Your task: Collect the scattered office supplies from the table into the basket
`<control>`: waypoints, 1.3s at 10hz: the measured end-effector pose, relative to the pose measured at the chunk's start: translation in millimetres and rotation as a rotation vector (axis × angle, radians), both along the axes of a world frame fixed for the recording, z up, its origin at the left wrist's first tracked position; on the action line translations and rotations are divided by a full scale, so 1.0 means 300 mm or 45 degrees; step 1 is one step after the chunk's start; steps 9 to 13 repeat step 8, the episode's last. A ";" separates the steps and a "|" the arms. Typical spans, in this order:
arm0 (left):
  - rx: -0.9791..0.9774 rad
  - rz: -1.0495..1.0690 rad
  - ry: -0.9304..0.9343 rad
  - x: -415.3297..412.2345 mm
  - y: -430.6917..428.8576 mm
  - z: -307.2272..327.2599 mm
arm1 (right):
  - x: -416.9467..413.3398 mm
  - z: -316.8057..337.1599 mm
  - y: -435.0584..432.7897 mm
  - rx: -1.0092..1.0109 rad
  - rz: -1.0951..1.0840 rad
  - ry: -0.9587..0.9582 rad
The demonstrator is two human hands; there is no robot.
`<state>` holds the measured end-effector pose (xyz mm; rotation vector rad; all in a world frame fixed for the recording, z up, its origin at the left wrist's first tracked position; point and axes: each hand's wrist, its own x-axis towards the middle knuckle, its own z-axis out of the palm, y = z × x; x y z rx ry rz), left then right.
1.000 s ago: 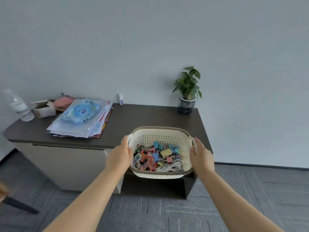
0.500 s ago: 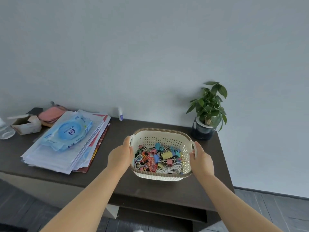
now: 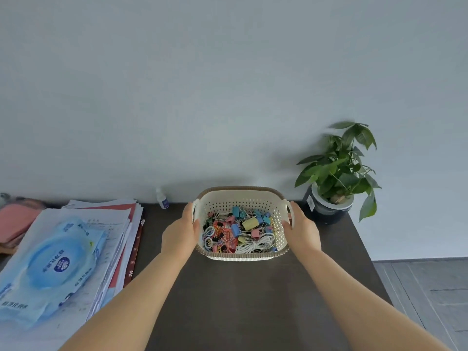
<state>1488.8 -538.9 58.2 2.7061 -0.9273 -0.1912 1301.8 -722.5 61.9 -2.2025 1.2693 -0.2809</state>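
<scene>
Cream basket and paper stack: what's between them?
Head view: left hand gripping the cream perforated basket, bare dark tabletop, small white bottle at the back.

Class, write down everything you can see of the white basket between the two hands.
The basket is cream-white perforated plastic, a rounded rectangle with a brown woven-look rim and a loop handle at each end. It is level, at the back of the dark table, near the wall. The left hand and right hand grip its two ends. Inside lie coloured binder clips and a coiled white cord.
</scene>
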 end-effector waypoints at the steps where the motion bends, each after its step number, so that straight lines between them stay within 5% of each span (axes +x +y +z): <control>1: -0.009 -0.020 -0.015 0.044 -0.041 -0.015 | 0.041 -0.005 -0.039 -0.030 -0.006 0.038; 6: 0.077 0.000 0.054 0.076 -0.106 -0.005 | 0.099 0.018 -0.120 0.067 0.054 0.230; 8: 0.123 -0.145 0.138 0.096 -0.069 0.136 | 0.044 0.198 -0.059 -0.038 0.499 0.481; 13: 0.123 -0.145 0.138 0.096 -0.069 0.136 | 0.044 0.198 -0.059 -0.038 0.499 0.481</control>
